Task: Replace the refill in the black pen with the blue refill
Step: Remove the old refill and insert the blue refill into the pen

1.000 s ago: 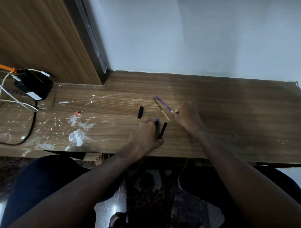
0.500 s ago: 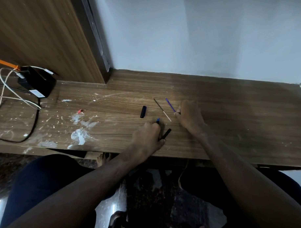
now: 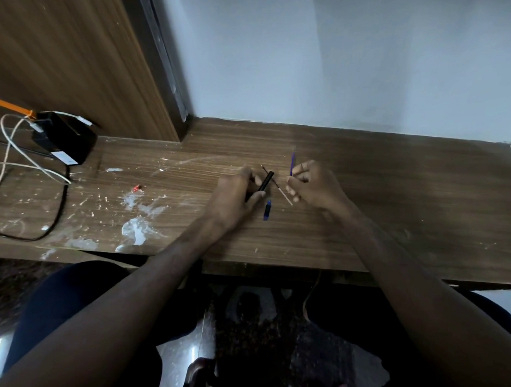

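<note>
My left hand (image 3: pixel 234 197) grips the black pen (image 3: pixel 265 182), open end up, while my right hand (image 3: pixel 312 185) pinches the blue refill (image 3: pixel 292 163), ready to slide it in.

The brown wooden table (image 3: pixel 393 194) has white paint stains (image 3: pixel 136 229) on its left part. On it lie a small blue pen cap (image 3: pixel 267 210), a thin pale refill (image 3: pixel 281 192), a black box-shaped adapter (image 3: pixel 65 139) and white cables (image 3: pixel 21 164).
</note>
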